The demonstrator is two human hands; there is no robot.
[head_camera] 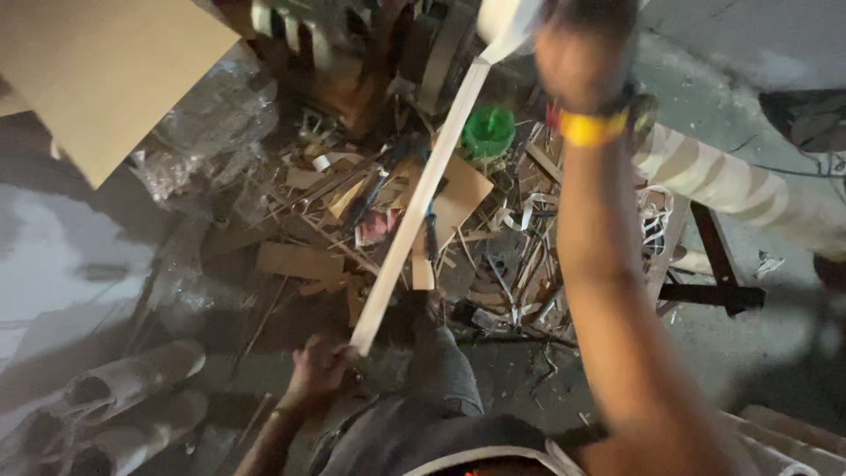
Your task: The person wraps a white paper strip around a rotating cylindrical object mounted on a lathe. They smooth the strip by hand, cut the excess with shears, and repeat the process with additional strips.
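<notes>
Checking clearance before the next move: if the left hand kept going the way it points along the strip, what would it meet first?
Probably the scrap pile: the left hand grips the wooden strip that slants up over it. Depth is unclear, so it might pass above.

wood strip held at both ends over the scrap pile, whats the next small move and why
Probably steady the upper end first. The left hand grips the bottom end of the wood strip, while the raised right hand at its top is motion-blurred, so that end looks unsettled. Below lies a scrap pile of offcuts, so lowering it now risks snagging.
</notes>
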